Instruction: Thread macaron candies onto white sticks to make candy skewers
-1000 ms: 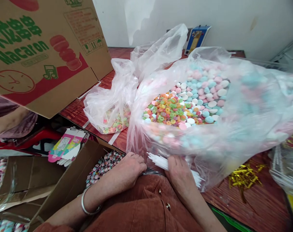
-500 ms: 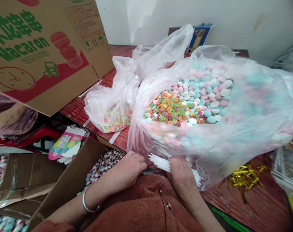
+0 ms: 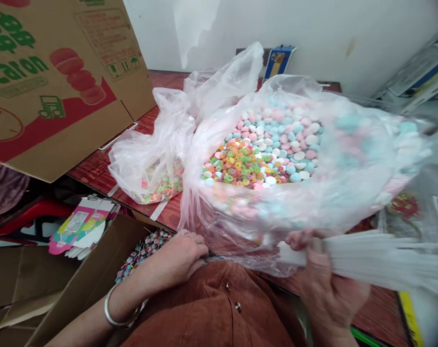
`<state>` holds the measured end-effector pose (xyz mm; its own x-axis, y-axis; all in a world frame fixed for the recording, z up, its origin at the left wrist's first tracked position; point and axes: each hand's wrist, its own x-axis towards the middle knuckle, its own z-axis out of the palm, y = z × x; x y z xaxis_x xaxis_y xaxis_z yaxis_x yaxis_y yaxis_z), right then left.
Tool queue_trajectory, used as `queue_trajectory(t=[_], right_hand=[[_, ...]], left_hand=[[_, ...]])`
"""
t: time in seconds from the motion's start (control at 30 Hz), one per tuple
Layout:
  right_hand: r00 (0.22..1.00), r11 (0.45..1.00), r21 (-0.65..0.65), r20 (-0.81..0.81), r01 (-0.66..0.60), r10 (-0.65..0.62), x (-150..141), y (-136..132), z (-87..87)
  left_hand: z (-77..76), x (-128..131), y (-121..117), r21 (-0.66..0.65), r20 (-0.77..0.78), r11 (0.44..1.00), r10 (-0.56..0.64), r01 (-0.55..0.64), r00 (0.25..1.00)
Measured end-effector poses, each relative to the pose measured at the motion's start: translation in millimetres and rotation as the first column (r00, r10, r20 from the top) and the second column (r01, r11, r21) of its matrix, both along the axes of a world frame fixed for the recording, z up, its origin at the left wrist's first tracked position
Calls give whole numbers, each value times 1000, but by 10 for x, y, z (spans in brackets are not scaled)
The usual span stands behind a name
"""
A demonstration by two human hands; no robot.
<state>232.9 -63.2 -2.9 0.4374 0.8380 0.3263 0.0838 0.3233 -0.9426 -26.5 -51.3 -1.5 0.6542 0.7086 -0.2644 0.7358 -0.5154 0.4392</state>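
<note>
My right hand [image 3: 323, 274] is closed round a bundle of thin white sticks [image 3: 378, 255]. Their long ends point right, blurred by motion, and short ends show past my fingers on the left. At the table's near edge rests my left hand [image 3: 188, 255], fingers curled down; anything under them is hidden. Just beyond both hands lies a large clear plastic bag [image 3: 211, 212]. Through its opening show pink, white and blue round candies [image 3: 300, 140] and a heap of small colourful ring gummies [image 3: 240, 164].
A smaller plastic bag [image 3: 132, 159] of ring gummies lies left of the large one. A big carton [image 3: 74, 125] stands at the left. Below it are flat printed boxes [image 3: 77, 224] and an open carton [image 3: 81, 279] near wrapped candies [image 3: 142, 253]. A blue device [image 3: 278, 62] stands by the wall.
My right hand has lifted the bundle of sticks from the table edge and moved it right. The left hand stays by the edge. The view has turned slightly right.
</note>
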Motion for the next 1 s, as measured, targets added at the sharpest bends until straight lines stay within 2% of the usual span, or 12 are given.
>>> queue_trajectory(t=[0.03, 0.1, 0.17, 0.27, 0.33, 0.43, 0.53, 0.63, 0.73, 0.8, 0.9, 1.0], right_hand=[[981, 1000, 27, -194, -1, 6, -55, 22, 111], [903, 997, 78, -427, -9, 42, -197, 87, 275], [824, 995, 73, -558, -71, 99, -364, 153, 331], [760, 984, 0, -635, -176, 136, -602, 198, 234], [778, 985, -44, -620, -167, 104, -720, 190, 113], [800, 975, -142, -597, -170, 53, -825, 157, -44], [798, 953, -189, -598, -237, 80, -841, 123, -133], [796, 904, -152, -545, -400, 261, -696, 70, -190], [739, 743, -221, -460, -632, 492, -377, -17, -265], [749, 663, -349, -326, -662, 576, -155, -92, -334], [815, 700, -490, -39, -520, 578, 38, -230, -424], [772, 733, -540, 218, -414, 597, 52, -390, -430]], left_hand=[[61, 43, 12, -35, 92, 999, 32, -29, 995], [199, 170, 34, -96, 303, 988, 146, -122, 942], [320, 335, 51, -126, 471, 973, 231, -194, 851], [391, 575, 82, -131, 579, 969, 245, -207, 778], [347, 687, 103, -157, 580, 964, 266, -215, 770], [178, 747, 109, -166, 540, 950, 312, -265, 782], [-22, 665, 103, -78, 446, 960, 274, -268, 852], [-143, 450, 143, 19, 277, 986, 152, -163, 949], [-124, 212, 216, 74, 55, 996, 43, -47, 998], [-42, 131, 243, 87, -49, 996, 22, -18, 999], [104, 200, 234, 54, -57, 998, -12, 15, 998], [128, 389, 242, 93, -19, 992, -87, 88, 996]])
